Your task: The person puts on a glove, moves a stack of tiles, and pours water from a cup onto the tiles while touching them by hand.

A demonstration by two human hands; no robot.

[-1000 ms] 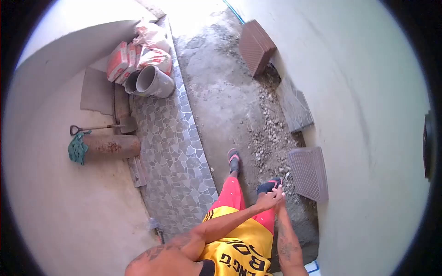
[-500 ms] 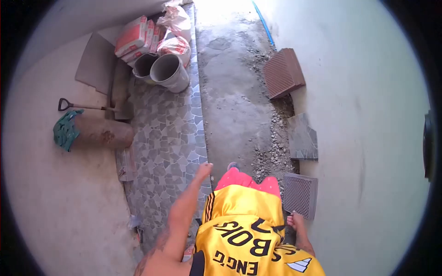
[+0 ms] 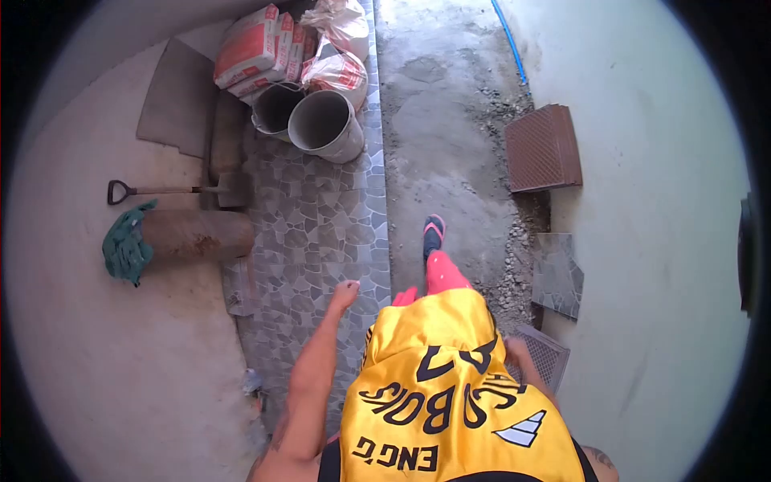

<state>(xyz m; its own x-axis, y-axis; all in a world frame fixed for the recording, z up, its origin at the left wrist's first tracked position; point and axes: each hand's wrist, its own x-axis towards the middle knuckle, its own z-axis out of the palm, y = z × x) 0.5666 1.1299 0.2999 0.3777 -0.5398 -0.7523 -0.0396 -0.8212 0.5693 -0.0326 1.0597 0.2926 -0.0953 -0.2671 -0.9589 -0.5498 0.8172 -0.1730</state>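
- The left hand (image 3: 345,294) is seen hanging at the end of a bare forearm. Its fingers (image 3: 350,284) are half-curled and narrow, not clenched, and nothing is seen held in them.
- Directly beneath and ahead of those fingers the stone-patterned paving (image 3: 313,233) is spread, untouched by them.
- The right hand (image 3: 515,353) is largely covered by the yellow shirt (image 3: 442,386). Only its back is shown, so whether its fingers are spread or closed cannot be told.
- Just beside that hand, on its outer side, a brown mesh panel (image 3: 556,359) is propped against the wall. Contact between the two cannot be made out.
- Further ahead of the right fingers a grey patterned tile (image 3: 556,275) and then a brown ridged tile (image 3: 544,149) are leaned on the same wall, with loose gravel (image 3: 514,273) at their foot.
- Between the two hands a sandalled foot (image 3: 434,233) is placed forward on bare concrete.
- Well ahead of the left fingers two buckets (image 3: 325,124) are tipped on their sides, with cement bags (image 3: 257,52) stacked behind them.
- To the outer side of the left fingers a rusty cylinder (image 3: 197,234) is laid flat with a green cloth (image 3: 124,251) at its end. A shovel (image 3: 161,190) is laid just beyond it.
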